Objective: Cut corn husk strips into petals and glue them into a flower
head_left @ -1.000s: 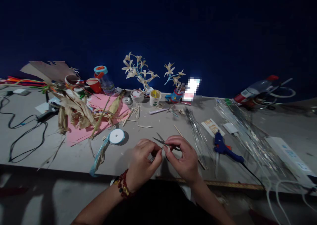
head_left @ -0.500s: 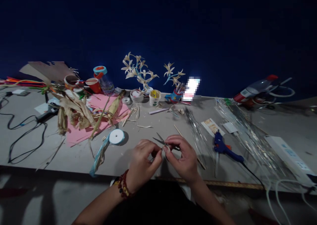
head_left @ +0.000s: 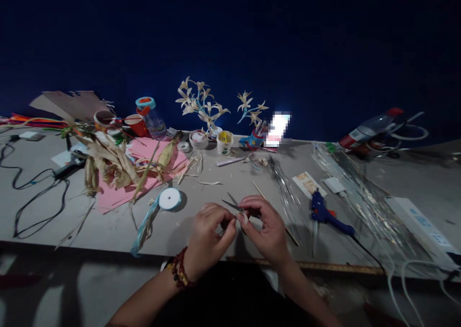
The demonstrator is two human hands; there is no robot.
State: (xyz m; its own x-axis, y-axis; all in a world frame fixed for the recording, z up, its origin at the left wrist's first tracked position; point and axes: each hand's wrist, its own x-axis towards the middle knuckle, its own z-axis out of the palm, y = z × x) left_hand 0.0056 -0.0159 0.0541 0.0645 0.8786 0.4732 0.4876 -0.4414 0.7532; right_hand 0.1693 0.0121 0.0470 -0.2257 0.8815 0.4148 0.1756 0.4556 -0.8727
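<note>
Both hands meet low over the front of the table, fingertips almost touching. My left hand [head_left: 215, 228], with a beaded bracelet at its wrist, is closed in a pinch; what lies between its fingertips is too small to make out. Thumb and fingers of my right hand [head_left: 265, 226] close on a small pale curled strip [head_left: 245, 217]. Just beyond the fingertips are scissors [head_left: 234, 205] with parted blades pointing up and left. My right hand partly hides their handles, and whether it touches them I cannot tell. A thin stick [head_left: 260, 190] lies behind that hand.
Left of the hands are a ribbon roll [head_left: 170, 199], dried corn husks [head_left: 117, 161] and pink paper [head_left: 108, 197]. A blue glue gun [head_left: 327, 214] and wires [head_left: 284, 183] lie right. Husk flowers [head_left: 203, 103] and small tubs [head_left: 224, 143] stand at the back.
Very little differs. My fingers have shifted slightly around the small pale strip, and more of its curled edge shows; both hands stay in the same place.
</note>
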